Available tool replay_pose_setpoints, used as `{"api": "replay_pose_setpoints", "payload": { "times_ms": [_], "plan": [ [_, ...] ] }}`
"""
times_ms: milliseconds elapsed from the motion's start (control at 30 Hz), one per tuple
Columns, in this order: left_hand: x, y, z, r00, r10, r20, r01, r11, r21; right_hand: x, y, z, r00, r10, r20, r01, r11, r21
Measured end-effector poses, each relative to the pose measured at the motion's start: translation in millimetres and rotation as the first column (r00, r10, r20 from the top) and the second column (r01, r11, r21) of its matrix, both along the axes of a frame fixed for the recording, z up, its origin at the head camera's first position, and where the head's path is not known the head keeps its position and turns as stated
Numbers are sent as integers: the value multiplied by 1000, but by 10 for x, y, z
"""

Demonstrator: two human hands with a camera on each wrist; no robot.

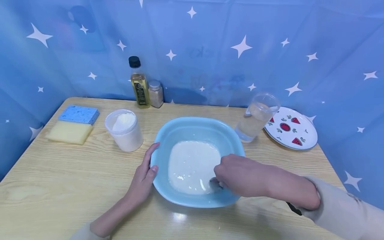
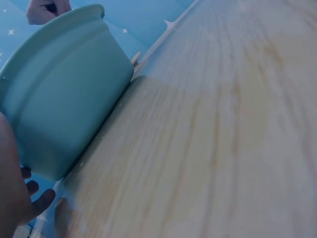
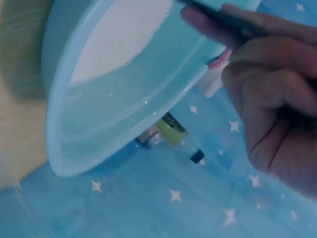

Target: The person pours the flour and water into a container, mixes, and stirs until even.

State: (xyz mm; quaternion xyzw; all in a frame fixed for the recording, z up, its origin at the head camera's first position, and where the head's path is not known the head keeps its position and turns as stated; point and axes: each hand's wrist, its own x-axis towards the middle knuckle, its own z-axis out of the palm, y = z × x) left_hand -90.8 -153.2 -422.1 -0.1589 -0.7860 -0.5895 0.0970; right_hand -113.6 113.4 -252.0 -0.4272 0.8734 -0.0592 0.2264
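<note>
A light blue plastic basin (image 1: 195,201) sits on the table with milky white liquid (image 1: 192,163) in it. My left hand (image 1: 141,180) steadies the basin at its left side, thumb and forefinger at the rim; in the left wrist view its other fingers (image 2: 42,203) lie low by the outer wall. Over the basin's right side, my right hand (image 1: 240,175) grips a spoon (image 1: 214,184) whose lower end dips into the liquid. In the right wrist view the spoon's dark handle (image 3: 218,17) runs between the fingers. The spoon's bowl is mostly hidden.
Left of the basin stands an open tub of white powder (image 1: 127,133). Blue (image 1: 78,114) and yellow (image 1: 70,132) sponges lie farther left. An oil bottle (image 1: 140,86) and a small jar (image 1: 155,95) stand behind. A glass jug (image 1: 255,118) and a plate (image 1: 294,128) are at right.
</note>
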Motion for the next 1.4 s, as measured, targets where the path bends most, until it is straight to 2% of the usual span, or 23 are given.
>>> {"api": "replay_pose_setpoints", "payload": {
  "times_ms": [167,333,433,533,633,700,767,867,967,1067,1233,1333,1400],
  "plan": [
    [-1,10,15,999,-15,32,13,999,53,-63,0,-38,989,-15,149,39,986,-163],
    [2,9,14,999,-19,39,17,998,65,-127,-9,-215,965,-66,252,143,943,-299],
    [0,10,6,999,-20,26,18,997,72,-161,-38,-371,975,-87,205,156,923,-352],
    [-9,25,-2,1000,-21,22,19,998,65,-218,-26,-474,990,-129,62,143,924,-356],
    [-12,33,-2,999,-17,30,16,999,51,-287,35,-426,978,-197,-63,171,942,-288],
    [-11,31,-1,999,-12,36,10,999,46,-319,65,-324,968,-217,-123,191,962,-194],
    [-7,25,3,999,-5,36,3,999,46,-320,55,-196,965,-205,-165,197,978,-63],
    [-6,19,12,999,2,36,-3,999,44,-282,-45,-44,975,-136,-178,162,977,138],
    [-7,11,20,1000,0,26,-1,999,48,-214,-192,34,986,-39,-160,84,955,285],
    [-8,7,28,1000,-8,11,8,999,48,-150,-295,56,993,30,-115,12,937,348],
    [-12,3,35,1000,1,3,-1,999,42,-128,-398,77,991,129,-26,-110,922,371],
    [-13,1,35,1000,4,4,-5,999,48,-165,-443,109,988,147,56,-157,915,371],
    [-8,0,37,1000,-5,8,5,998,70,-213,-451,129,980,157,121,-190,921,340]
  ]
}}
